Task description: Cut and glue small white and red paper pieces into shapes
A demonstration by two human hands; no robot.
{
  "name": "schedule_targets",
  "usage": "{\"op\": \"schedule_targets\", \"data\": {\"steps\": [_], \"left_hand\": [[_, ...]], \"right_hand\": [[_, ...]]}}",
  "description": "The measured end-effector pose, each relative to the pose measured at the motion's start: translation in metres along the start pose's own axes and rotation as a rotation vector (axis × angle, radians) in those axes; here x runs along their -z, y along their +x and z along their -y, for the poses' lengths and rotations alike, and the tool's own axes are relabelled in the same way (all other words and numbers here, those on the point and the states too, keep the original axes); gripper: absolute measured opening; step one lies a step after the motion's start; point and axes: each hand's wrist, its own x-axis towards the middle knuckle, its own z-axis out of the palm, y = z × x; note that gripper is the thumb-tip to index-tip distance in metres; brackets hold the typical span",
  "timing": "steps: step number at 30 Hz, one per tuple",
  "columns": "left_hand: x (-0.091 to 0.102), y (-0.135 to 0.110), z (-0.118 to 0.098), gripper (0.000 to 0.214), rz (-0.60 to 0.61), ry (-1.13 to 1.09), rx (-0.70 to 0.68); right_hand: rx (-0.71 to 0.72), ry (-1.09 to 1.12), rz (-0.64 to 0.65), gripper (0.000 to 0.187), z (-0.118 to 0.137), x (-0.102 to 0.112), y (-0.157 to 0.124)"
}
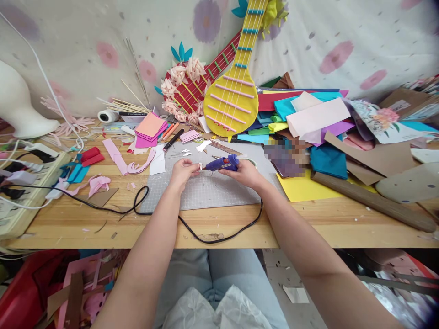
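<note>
- A pale wooden table (pixel 308 228) spread beneath a grey gridded cutting mat (pixel 219 196), the landmark here.
- Nearest, a thin black cable (pixel 209 242) looped in front of the mat; its drag would probably tug lightly at a tool.
- Over the mat, the right hand (pixel 247 173) had its fingers wrapped around a blue-purple plastic glue gun (pixel 224 163); whether one pressed the trigger could not be told.
- The gun looked stiff and fairly light, best held by its handle, clear of the likely hot nozzle.
- Also over the mat, the left hand (pixel 185 172) pinched a tiny white piece (pixel 200 166) just beside the nozzle; it seemed nearly weightless, perhaps crushable, best taken by its far edge.
- Toward the mat's back, small white strips (pixel 185 151) lay loose.
- Beyond the mat leaned a yellow lute-shaped model with pink bars (pixel 233 100).
</note>
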Motion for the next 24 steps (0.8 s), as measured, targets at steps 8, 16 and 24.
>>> {"op": "schedule_targets", "data": {"steps": [8,16,24], "left_hand": [[0.000,-0.001,-0.001,0.037,-0.001,-0.024,0.004],[0.000,-0.003,-0.003,0.042,-0.013,-0.119,-0.015],[-0.001,-0.005,-0.004,0.043,-0.015,-0.242,-0.006]], "right_hand": [[-0.032,0.107,-0.025,0.043,0.002,0.005,-0.001],[-0.250,0.157,-0.316,0.049,-0.025,0.030,0.003],[-0.514,-0.088,-0.492,0.051,-0.071,0.034,0.017]]}}
